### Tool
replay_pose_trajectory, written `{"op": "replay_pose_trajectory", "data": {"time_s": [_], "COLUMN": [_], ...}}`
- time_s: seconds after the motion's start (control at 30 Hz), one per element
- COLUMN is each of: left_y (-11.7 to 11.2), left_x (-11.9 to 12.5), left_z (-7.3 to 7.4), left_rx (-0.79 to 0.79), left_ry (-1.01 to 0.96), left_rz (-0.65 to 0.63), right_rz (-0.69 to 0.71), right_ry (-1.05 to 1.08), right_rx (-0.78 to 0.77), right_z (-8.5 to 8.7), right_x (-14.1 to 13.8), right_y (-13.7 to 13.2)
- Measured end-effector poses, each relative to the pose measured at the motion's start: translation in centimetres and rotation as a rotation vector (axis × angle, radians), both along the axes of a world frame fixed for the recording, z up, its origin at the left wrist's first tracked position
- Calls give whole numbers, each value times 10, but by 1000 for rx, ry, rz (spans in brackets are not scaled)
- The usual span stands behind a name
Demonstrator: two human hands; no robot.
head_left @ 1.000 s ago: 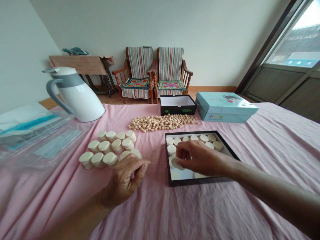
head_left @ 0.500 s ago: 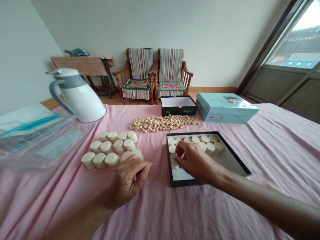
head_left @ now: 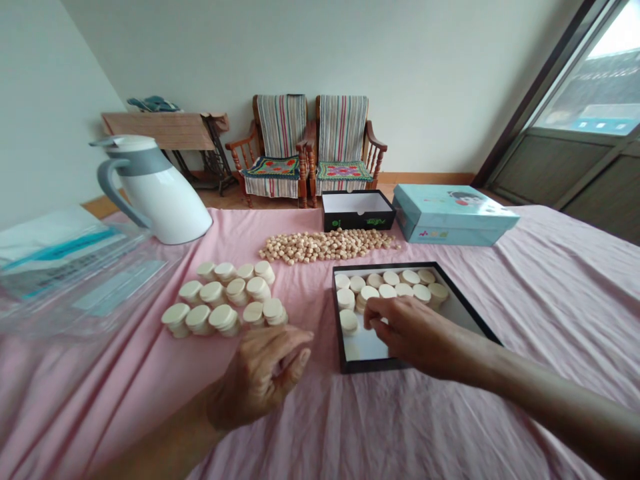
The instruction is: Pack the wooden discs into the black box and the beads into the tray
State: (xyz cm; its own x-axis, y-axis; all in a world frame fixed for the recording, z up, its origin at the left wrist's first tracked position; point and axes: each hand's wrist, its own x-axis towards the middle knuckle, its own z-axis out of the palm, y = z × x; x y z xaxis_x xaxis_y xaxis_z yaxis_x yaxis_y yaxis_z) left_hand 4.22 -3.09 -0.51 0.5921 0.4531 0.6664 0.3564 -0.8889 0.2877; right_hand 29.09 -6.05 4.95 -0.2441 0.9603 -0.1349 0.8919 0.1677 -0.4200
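My right hand (head_left: 403, 327) hovers over the shallow black-edged tray (head_left: 367, 365), its fingers loosely bent and apart with nothing seen in them. Left of its fingertips stands a pale round wooden disc (head_left: 349, 323), perhaps the top of a stack. Behind it, more stacks of discs (head_left: 369, 293) line the tray's far and left sides. My left hand (head_left: 265, 373) is above the cloth, thumb apart from the curved fingers, and no object shows in it. Just beyond that hand is a group of disc stacks (head_left: 223, 317) in rows; its knuckles are close to the nearest ones.
Many small wooden pieces (head_left: 325, 247) lie heaped beyond the tray. Behind them stand a black box (head_left: 357, 220) and a light-blue box (head_left: 450, 217). At left are a white jug (head_left: 175, 207) and clear plastic packaging (head_left: 100, 287). A pink cloth (head_left: 310, 427) covers the table.
My right hand has moved right, away from the disc at the tray's left side, leaving it standing there. My left hand has shifted slightly right and nearer to me, uncovering more of the stacks.
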Motion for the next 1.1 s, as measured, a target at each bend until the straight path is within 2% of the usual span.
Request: {"op": "replay_pose_trajectory", "data": {"time_s": [0.1, 0.3, 0.57, 0.7, 0.8, 0.97, 1.1], "left_y": [-8, -14, -13, -12, -11, -7, -6], "left_x": [6, 16, 20, 19, 18, 15, 13], "left_z": [-3, -12, -15, -13, -12, -12, -14], "left_rx": [-47, -245, -368, -375, -359, -334, -311], "left_ry": [77, 210, 249, 236, 225, 204, 196], "left_rz": [-46, -92, -129, -142, -135, -118, -103], "right_rz": [110, 236, 215, 205, 150, 332, 354], "right_ry": [-88, -206, -25, -70, 15, 201, 212], "right_rx": [-45, -114, -87, -76, -91, -216, -240], "right_z": [-1, 2, -12, -6, 6, 15, 12], "right_x": [3, 5, 5, 4, 4, 4, 3], "right_y": [-1, 2, 2, 4, 5, 6, 8]}}
